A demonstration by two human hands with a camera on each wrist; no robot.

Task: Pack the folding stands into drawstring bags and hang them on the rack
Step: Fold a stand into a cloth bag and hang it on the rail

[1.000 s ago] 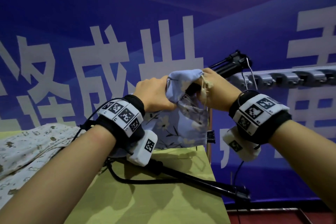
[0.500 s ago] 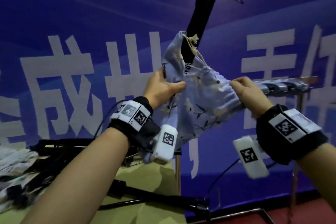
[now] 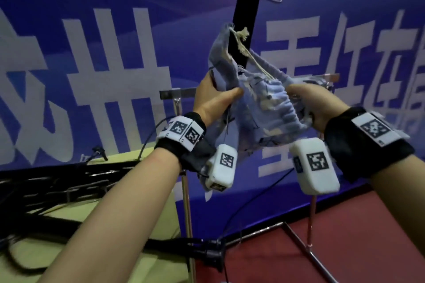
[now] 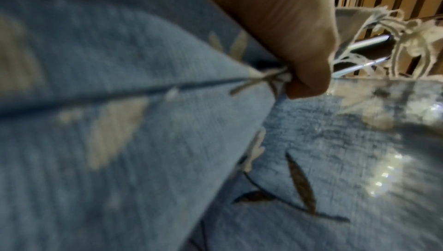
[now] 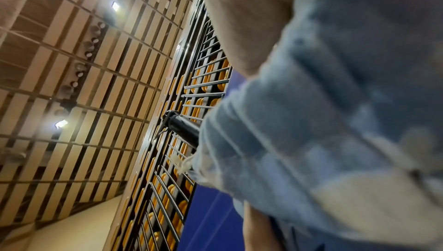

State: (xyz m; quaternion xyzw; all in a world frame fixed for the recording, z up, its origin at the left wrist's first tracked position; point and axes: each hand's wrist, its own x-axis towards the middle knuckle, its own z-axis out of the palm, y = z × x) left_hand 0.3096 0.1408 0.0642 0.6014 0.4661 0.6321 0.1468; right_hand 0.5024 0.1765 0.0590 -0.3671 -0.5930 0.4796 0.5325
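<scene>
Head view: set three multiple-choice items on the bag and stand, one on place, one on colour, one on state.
1. Where does the folding stand protrude from the drawstring bag?
A. upward from its mouth
B. downward through its base
C. sideways toward the table

2. What colour is the bag?
A. red
B. light blue floral
C. plain black

3. How is the bag held?
A. left hand alone
B. lying loose
C. both hands, with the right hand

Answers: 1 A, the black pole rises above the cloth; 2 B, pale flowers on blue; 3 C, each hand grips one side.
</scene>
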